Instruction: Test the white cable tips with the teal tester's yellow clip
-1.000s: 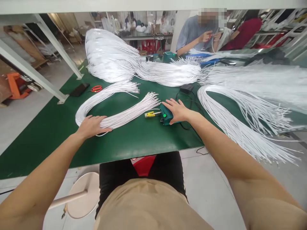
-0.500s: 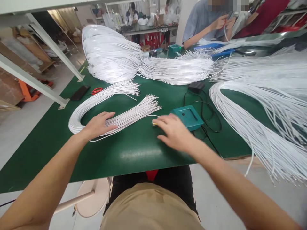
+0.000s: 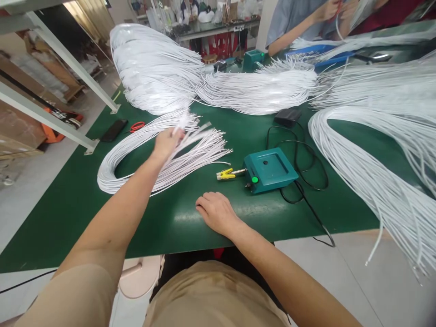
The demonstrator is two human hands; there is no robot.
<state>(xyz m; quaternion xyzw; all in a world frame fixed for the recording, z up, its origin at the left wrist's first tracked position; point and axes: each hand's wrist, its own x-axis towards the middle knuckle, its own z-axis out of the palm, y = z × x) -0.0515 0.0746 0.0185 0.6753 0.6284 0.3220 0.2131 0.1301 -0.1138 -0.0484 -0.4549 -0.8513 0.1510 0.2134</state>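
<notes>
My left hand (image 3: 168, 143) is closed on a few white wires (image 3: 194, 137) over the U-shaped wire bundle (image 3: 114, 170); the ends near the fingers are blurred. Beneath that hand, the bundle's two cut ends point right on the green table. My right hand (image 3: 216, 211) rests on the table near its front edge, fingers curled in, and no object shows in it. To its upper right stands a teal box-shaped device (image 3: 270, 168) with a green button. A metal rod with a yellow clip (image 3: 226, 174) sticks out from its left side.
Big bundles of white wire lie at the back (image 3: 153, 68) and the right (image 3: 357, 159). A black phone (image 3: 114, 130) and red-handled scissors (image 3: 137, 126) lie left. A black adapter (image 3: 288, 117) and cables sit behind the device. A co-worker's arm (image 3: 293, 34) is across the table.
My left hand has moved up and right over the bundle and has closed on some wires. My right hand has drawn back from the yellow clip toward the table's front edge and curled up.
</notes>
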